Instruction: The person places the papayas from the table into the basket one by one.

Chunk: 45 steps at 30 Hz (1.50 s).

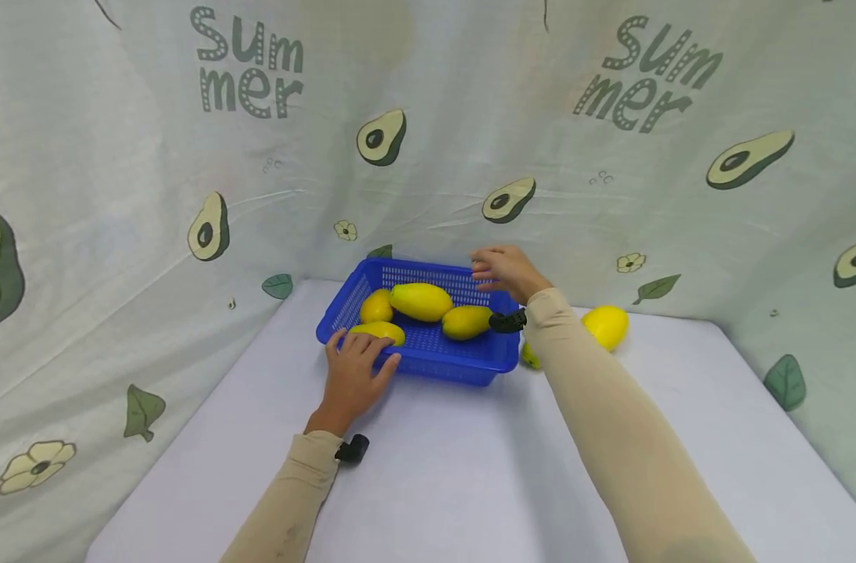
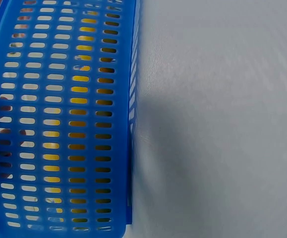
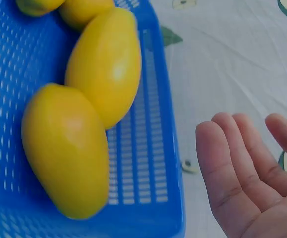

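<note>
A blue plastic basket [image 1: 428,367] with slotted walls stands on the table. Several smooth, yellow, mango-like fruits lie in it, among them a long one [image 1: 420,302] toward the back and a rounder one [image 1: 466,322] at the right. My left hand [image 1: 355,379] holds the front left rim, its fingers bent over it beside a yellow fruit [image 1: 388,331]. In the left wrist view, the basket's slotted wall [image 2: 59,119] fills the left side, with yellow showing through. My right hand [image 1: 508,271] hovers over the back right corner, empty, fingers spread loosely.
Right of the basket, a large yellow fruit [image 1: 607,326] lies on the white table [image 1: 442,469], partly behind my right forearm. A greenish-yellow fruit [image 1: 530,356] shows between basket and sleeve. A cloth [image 1: 428,219] printed with avocados hangs behind and at both sides.
</note>
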### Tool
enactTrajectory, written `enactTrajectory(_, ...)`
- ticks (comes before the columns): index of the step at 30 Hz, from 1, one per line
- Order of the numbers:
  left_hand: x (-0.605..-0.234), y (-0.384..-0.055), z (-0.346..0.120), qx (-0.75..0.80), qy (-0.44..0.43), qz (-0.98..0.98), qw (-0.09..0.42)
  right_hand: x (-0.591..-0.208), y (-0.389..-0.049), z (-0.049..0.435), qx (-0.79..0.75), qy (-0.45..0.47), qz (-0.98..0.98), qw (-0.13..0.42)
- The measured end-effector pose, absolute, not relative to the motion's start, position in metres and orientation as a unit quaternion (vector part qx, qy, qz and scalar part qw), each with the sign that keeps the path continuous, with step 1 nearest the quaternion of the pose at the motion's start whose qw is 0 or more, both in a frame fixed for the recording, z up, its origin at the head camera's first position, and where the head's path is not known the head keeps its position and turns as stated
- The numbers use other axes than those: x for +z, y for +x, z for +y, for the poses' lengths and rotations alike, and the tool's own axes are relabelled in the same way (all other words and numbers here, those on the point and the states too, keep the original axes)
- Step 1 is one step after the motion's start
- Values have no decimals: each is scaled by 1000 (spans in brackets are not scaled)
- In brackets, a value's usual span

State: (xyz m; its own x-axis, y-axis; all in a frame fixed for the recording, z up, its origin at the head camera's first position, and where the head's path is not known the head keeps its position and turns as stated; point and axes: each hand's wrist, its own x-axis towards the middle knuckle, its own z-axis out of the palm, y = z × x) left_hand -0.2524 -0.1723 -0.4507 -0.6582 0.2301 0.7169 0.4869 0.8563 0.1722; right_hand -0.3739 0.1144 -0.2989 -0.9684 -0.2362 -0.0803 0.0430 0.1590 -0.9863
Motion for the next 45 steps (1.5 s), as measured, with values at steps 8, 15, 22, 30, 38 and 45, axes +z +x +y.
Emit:
enactTrajectory(8,-450,-255,-171,-175,-201,-896,356,-300,-372,144,-617,-63,778,100)
enactTrajectory(15,-452,-254,-174,-179,-205,-888,371,-300,-371,159,-595,-64,796,94)
enactTrajectory(22,-451,-256,-177,-184,-206,-888,369,-300,-374,176,-578,-51,812,64)
enactTrajectory(30,-455,-255,-174,-179,-210,-887,370,-313,-363,197,-570,-77,818,-10)
enactTrajectory(38,-456,-254,-173,-182,-205,-894,355,-331,-354,210,-566,-70,819,-57)
enactTrajectory(45,-457,-255,-175,-183,-205,-891,360,-349,-345,216,-553,-58,828,-69)
